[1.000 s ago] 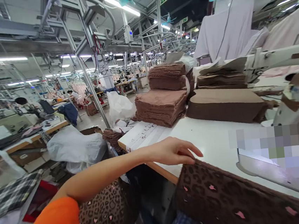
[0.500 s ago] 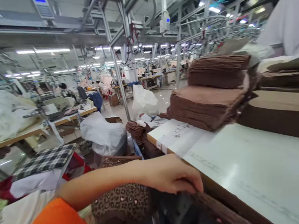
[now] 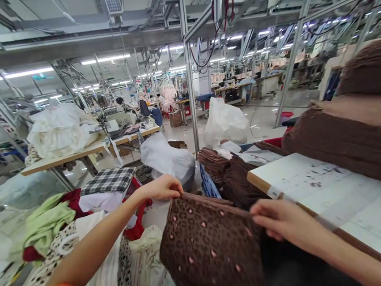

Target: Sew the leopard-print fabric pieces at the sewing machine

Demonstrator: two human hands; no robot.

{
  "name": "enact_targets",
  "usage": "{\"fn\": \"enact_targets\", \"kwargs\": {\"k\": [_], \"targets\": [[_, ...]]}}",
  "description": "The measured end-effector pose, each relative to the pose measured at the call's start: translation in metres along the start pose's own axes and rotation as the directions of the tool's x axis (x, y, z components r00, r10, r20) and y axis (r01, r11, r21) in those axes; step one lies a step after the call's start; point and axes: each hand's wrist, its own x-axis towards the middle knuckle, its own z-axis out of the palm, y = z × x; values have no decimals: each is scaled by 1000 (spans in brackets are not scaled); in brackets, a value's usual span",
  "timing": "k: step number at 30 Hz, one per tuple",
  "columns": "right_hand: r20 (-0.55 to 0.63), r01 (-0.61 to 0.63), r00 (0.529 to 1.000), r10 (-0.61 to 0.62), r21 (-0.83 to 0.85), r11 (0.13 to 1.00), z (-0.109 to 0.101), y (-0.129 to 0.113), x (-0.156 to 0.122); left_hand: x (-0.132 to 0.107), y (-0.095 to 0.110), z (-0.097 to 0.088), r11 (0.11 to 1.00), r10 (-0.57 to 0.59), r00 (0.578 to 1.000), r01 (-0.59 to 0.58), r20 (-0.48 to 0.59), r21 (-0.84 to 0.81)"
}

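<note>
both hands pinching one leopard-print fabric piece [image 3: 214, 253] by its top edge.

left hand [image 3: 163, 188] reaching forward, arm outstretched, fingers closing on the left corner; right hand [image 3: 279, 220] gripping the right corner beside the white table [image 3: 333, 196]; cloth hanging between them.
</note>
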Motion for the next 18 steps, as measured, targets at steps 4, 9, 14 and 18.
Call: {"fn": "enact_targets", "kwargs": {"k": [4, 9, 14, 18], "targets": [[-63, -73, 995, 73, -3, 997, 29, 8, 76, 42, -47, 10, 991, -119, 993, 118, 25, 61], [-117, -96, 988, 100, 41, 995, 47, 37, 91, 59, -71, 24, 981, -161, 986, 154, 49, 117], [-197, -16, 980, 18, 10, 1000, 48, 45, 81, 56, -71, 21, 975, -141, 990, 137, 10, 177], [-322, 110, 934, -154, -150, 982, 35, 27, 52, 62, -46, 18, 959, -1, 987, 46, -158, 280]]}}
